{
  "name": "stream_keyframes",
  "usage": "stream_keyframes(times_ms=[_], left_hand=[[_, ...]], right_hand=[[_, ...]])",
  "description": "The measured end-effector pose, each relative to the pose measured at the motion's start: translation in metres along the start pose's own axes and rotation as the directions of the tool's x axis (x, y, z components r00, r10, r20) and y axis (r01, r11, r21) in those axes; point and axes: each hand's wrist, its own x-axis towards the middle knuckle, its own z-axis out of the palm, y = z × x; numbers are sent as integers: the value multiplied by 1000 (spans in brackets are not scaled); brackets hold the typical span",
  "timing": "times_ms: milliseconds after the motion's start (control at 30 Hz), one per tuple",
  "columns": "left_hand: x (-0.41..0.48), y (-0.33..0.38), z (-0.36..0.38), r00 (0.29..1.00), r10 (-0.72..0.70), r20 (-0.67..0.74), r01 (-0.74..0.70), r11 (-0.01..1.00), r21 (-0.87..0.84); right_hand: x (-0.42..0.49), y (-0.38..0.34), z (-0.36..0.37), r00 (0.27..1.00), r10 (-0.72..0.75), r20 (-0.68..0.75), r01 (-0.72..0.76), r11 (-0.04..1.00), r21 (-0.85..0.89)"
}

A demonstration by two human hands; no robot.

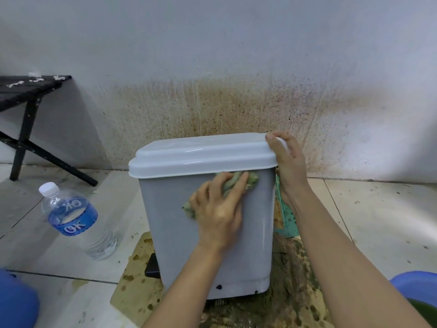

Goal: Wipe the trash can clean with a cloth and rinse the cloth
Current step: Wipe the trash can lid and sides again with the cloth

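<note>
The can (170,221) stands upright on stained cardboard (132,280) on the tiled floor (378,221), near a spattered wall (236,55). Its long axis runs vertical, perhaps leaning a little. A broad grey side faces the camera, and the black pedal (152,268) sticks out at the base towards the left. The white lid (201,155) is closed on top. The left hand (217,209) lies on that near side just under the lid rim, with the green cloth (251,181) bunched beneath it. Its fingers bend over the cloth and hold it against the plastic, and folds show between the fingers and past the heel of the hand. This hand is blurred. The right hand (289,166) grips the lid's far right corner, thumb on top and fingers wrapped down the can's right side. A teal sheet (287,221) lies on the floor just behind that wrist. A clear bottle (73,216) with a blue label and white cap stands left of the can, apart from it. A black stool (23,91) stands further left against the wall. A blue basin (416,287) holding something green sits at the lower right edge, and a blue shape (16,301) fills the lower left corner.
</note>
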Motion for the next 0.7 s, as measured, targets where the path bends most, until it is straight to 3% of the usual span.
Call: stream_keyframes(times_ms=[100, 200, 333, 467, 533, 600, 633, 700], left_hand=[[-10, -43, -23, 974, -199, -111, 202, 979, 20], [-9, -40, -13, 963, -229, -141, 234, 972, 17], [-6, -1, 11, 997, -15, -73, 17, 999, 29], [-15, 15, 28, 987, 158, -14, -157, 987, 36], [-46, 11, 24, 944, 309, 113, -312, 950, 13], [-85, -4, 12, 840, 464, 280, -474, 880, -37], [-98, -14, 7, 811, 480, 334, -495, 868, -46], [-101, -33, -3, 858, 382, 344, -402, 916, -15]], right_hand=[[-1, 2, 0, 1000, 9, 8, -9, 1000, 26], [-2, 2, 0, 1000, 19, 5, -19, 999, 50], [-1, 2, 0, 1000, 8, -3, -8, 998, 62], [5, -1, 0, 1000, 8, -5, -8, 1000, 11], [6, 0, 0, 1000, 12, -20, -11, 1000, 12], [4, 0, 0, 1000, 5, -21, -5, 1000, 5], [3, 0, 0, 1000, 4, -14, -4, 1000, -3], [2, -2, 1, 1000, 12, -12, -12, 1000, -10]])
